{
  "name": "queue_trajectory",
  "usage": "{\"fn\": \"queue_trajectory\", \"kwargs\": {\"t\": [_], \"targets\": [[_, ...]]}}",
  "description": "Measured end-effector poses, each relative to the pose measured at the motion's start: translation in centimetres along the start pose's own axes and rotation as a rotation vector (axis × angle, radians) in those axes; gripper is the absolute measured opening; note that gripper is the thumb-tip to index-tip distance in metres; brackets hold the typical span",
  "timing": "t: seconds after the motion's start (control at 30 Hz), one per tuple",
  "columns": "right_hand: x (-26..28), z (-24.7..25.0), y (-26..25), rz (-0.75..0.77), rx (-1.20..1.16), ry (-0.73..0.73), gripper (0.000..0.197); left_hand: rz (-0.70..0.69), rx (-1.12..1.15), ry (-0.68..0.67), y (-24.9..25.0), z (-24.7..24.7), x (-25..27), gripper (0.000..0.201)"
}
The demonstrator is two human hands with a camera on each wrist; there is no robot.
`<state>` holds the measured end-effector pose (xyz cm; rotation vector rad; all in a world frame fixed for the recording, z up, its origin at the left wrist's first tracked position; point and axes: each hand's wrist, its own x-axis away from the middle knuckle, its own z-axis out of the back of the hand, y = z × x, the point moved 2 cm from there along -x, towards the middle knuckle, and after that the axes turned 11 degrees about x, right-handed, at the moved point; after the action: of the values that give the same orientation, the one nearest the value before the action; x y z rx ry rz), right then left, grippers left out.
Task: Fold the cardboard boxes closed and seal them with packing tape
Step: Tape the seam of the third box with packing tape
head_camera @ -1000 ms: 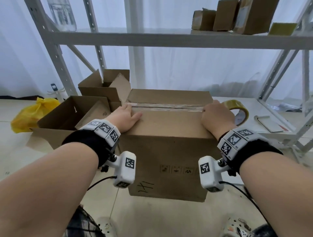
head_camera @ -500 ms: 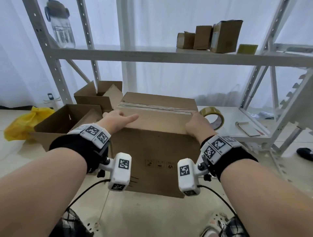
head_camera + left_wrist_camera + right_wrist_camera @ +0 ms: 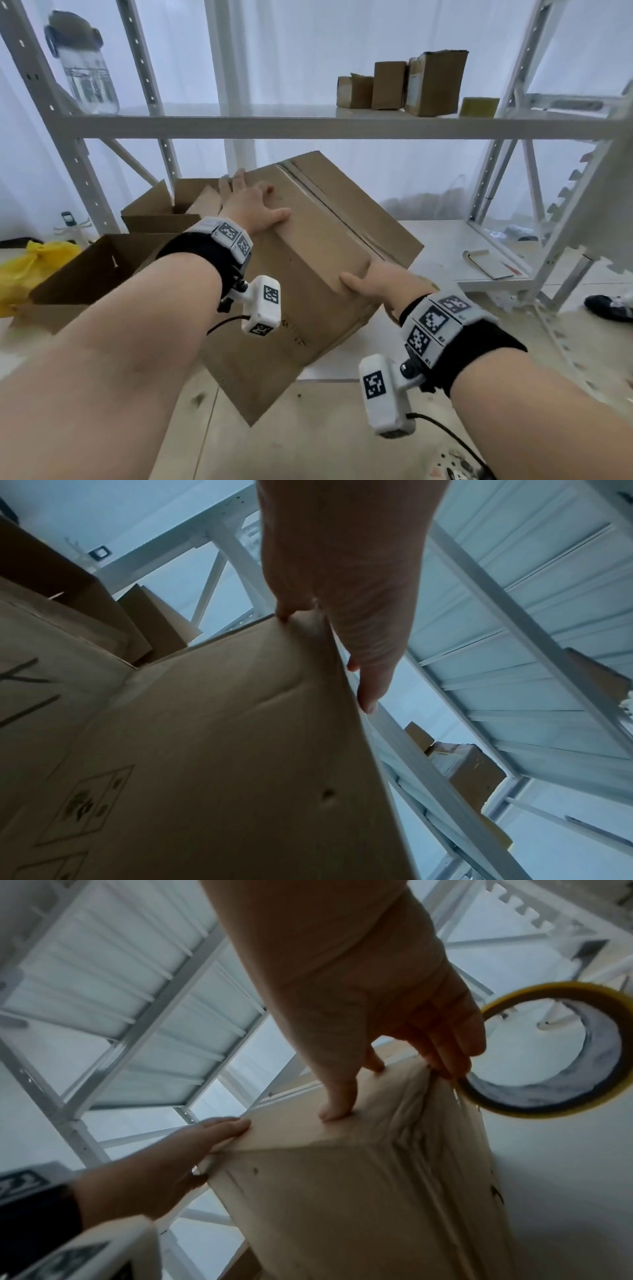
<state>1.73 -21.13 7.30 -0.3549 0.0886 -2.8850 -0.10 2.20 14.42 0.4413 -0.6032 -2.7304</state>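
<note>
A closed cardboard box (image 3: 325,240), a strip of clear tape (image 3: 329,202) along its top seam, hangs tilted above the floor with one corner pointing down. My left hand (image 3: 253,202) lies flat on its top at the far left, fingers straight and reaching the far edge; the left wrist view shows this hand (image 3: 342,574) over the box's (image 3: 222,737) upper edge. My right hand (image 3: 376,284) grips the near right corner, thumb on top and fingers round the side. A tape roll (image 3: 555,988) stands just behind the right hand (image 3: 377,1001) and the box (image 3: 359,1191).
Two open cardboard boxes (image 3: 102,270) (image 3: 161,205) sit on the floor at left beside a yellow bag (image 3: 30,267). A white metal rack (image 3: 308,126) crosses above the box, carrying small boxes (image 3: 390,85) and a water bottle (image 3: 85,75). A flat card-like object (image 3: 489,265) lies on the low shelf.
The box stood upright on the floor under both hands. It is now lifted and turned, left end far and high, right end near. The right hand moved to the near corner.
</note>
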Motion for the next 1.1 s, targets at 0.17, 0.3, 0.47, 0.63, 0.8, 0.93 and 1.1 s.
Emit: {"fn": "queue_trajectory", "kwargs": {"t": [0.17, 0.3, 0.47, 0.63, 0.8, 0.93, 1.1], "targets": [[-2.2, 1.4, -1.2, -0.006, 0.094, 0.08, 0.067, 0.128, 0.181, 0.005, -1.3, -2.8, 0.1, 0.083], [-3.6, 2.0, -2.4, 0.077, 0.153, 0.169, 0.063, 0.29, 0.426, -0.028, -2.5, -5.4, 2.1, 0.102], [-5.2, 2.6, -2.9, 0.219, 0.214, 0.241, 0.056, 0.361, 0.57, -0.039, -2.5, -7.9, 2.7, 0.101], [-7.1, 5.0, -2.2, 0.191, 0.083, 0.348, 0.036, 0.409, 0.63, -0.037, -2.7, -8.7, 1.7, 0.08], [-10.6, 6.3, 1.7, 0.137, -0.229, 0.156, 0.065, 0.366, 0.638, 0.003, -3.9, -8.3, 1.2, 0.074], [-12.9, 4.2, 2.9, 0.156, -0.423, -0.023, 0.081, 0.345, 0.603, 0.05, -4.4, -8.2, 1.0, 0.088], [-14.2, 2.7, 2.9, 0.191, -0.607, -0.011, 0.101, 0.422, 0.557, -0.02, -3.6, -8.2, 1.3, 0.099]]}}
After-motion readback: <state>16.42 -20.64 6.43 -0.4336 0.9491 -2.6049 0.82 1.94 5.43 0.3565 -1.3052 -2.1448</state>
